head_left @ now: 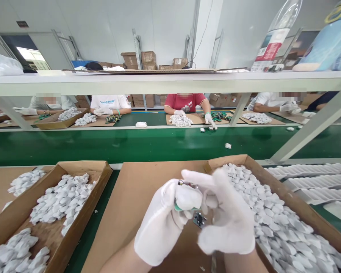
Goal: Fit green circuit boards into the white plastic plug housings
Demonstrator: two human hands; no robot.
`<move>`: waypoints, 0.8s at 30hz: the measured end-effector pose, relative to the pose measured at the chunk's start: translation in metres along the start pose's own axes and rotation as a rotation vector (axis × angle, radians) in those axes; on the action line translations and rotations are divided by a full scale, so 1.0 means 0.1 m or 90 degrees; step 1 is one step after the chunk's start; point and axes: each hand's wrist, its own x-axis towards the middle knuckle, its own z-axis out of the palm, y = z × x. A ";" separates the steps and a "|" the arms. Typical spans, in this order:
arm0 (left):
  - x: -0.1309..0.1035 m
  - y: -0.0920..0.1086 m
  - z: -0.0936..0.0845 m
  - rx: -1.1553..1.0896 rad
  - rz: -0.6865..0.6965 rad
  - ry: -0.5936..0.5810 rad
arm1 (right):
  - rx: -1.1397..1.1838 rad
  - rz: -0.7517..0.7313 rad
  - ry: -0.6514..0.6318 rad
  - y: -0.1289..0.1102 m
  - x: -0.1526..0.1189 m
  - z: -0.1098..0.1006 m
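My left hand point(163, 223), in a white glove, is closed on a green circuit board with a white padded pouch point(188, 198) on its upper face. A small dark board point(199, 219) with a star-shaped part hangs just below it, between my hands; what holds it up is hard to see. My right hand point(229, 216), also gloved, curves around the right side of the board. Its thumb is well apart from its fingers, and one finger reaches over the top of the pouch. Both hands are above a brown cardboard sheet point(136, 197).
A cardboard tray of white pouches point(104, 170) stands left; another tray point(246, 159) of pouches stands right, beside white stacked trays point(315, 182). Beyond runs a green conveyor belt point(102, 146) carrying a few pieces. Co-workers point(184, 103) sit across it. A shelf point(159, 81) spans above, holding bottles.
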 end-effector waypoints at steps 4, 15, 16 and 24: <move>0.04 -0.04 -0.05 -0.075 -0.020 0.048 | -0.053 0.038 0.065 0.04 -0.05 -0.04; 0.08 0.04 -0.08 0.090 0.016 -0.068 | -0.092 0.081 0.075 0.03 -0.02 -0.03; 0.09 0.05 -0.10 0.125 0.021 -0.081 | -0.112 0.076 0.061 0.06 -0.03 -0.03; 0.12 0.08 -0.22 0.301 0.042 -0.125 | -0.069 0.015 0.027 0.03 0.01 -0.10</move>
